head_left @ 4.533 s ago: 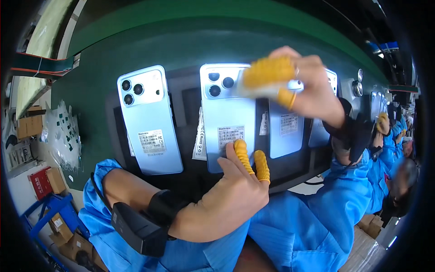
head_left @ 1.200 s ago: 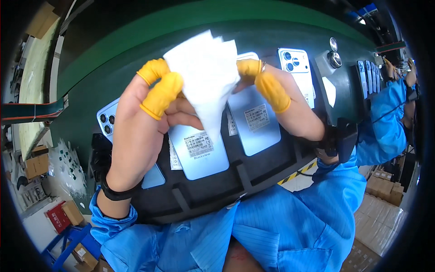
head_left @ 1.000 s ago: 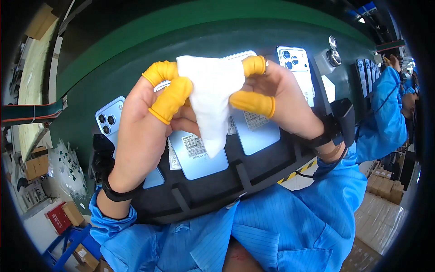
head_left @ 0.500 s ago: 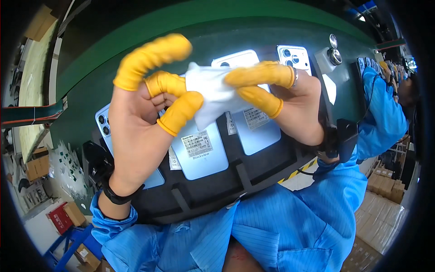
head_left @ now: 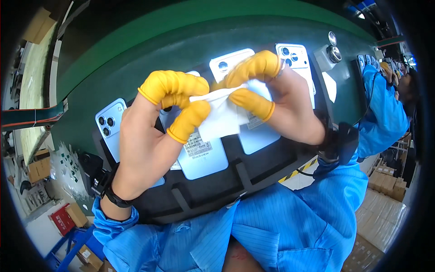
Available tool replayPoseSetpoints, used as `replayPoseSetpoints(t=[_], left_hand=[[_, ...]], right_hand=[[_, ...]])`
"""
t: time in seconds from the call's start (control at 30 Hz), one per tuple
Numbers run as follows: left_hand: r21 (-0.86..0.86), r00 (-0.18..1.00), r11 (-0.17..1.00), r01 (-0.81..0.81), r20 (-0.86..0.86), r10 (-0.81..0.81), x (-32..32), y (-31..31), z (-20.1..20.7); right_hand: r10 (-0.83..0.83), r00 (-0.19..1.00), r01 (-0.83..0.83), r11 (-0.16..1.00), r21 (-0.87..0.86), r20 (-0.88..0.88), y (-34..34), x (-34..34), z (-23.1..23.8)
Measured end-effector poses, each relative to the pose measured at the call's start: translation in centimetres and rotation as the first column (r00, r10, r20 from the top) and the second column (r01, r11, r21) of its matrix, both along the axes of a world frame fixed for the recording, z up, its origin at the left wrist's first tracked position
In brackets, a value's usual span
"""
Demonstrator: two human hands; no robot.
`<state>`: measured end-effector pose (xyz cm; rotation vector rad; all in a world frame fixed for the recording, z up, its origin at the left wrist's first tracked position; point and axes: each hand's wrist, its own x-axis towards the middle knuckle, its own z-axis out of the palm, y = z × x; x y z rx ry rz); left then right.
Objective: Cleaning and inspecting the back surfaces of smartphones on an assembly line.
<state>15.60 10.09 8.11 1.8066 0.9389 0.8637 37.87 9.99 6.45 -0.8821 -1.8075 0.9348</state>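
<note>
A small white cloth [head_left: 221, 121] hangs between my two hands, its top edge pinched at both ends. My left hand [head_left: 156, 122], in yellow finger cots, closes thumb and fingers on its left end. At the other end my right hand [head_left: 276, 95], also in yellow finger cots, grips the cloth; its fingertips are a little blurred. Below the cloth lies a light blue phone [head_left: 206, 161], back up, bearing a label. Another blue phone [head_left: 260, 139] rests to its right, partly hidden by my right hand. A third phone [head_left: 110, 131] sits left of my left hand, cameras showing.
The phones lie in a black tray [head_left: 208, 195] with dividers. At its far right is one more phone [head_left: 294, 56]. Beyond stands a small dispenser with an open metal lid [head_left: 334, 54], near a white paper piece [head_left: 329, 87]. A co-worker's blue sleeve [head_left: 385, 109] is at right.
The cloth has gone from bunched up to hanging flatter and lower. My left fingers have come down from a raised, spread pose and pinch its edge. My right fingers have bent.
</note>
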Motion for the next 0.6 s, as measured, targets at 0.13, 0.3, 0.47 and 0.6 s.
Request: replayPoseSetpoints(t=[0.13,0.3,0.47,0.6], left_hand=[[0.052,0.97,0.999,0.005,0.242,-0.018,-0.2,0.7,-1.1],[0.448,0.986,0.878,0.169,-0.085,-0.146,-0.1,1.5,-0.6],[0.35,0.97,0.913,0.208,-0.197,-0.145,-0.3,0.7,0.6],[0.126,0.997,0.99,0.056,-0.063,-0.048,0.4,0.1,0.2]], right_hand=[[0.07,0.901,-0.254,0.886,-0.388,-0.428,0.1,0.1,0.4],[0.146,0.856,-0.407,0.782,-0.472,-0.497,0.7,0.8,0.0],[0.145,0.955,-0.238,0.895,-0.378,-0.259,-0.2,-0.1,-0.4],[0.133,0.908,-0.337,0.794,-0.506,-0.397,-0.2,0.1,-0.3]])
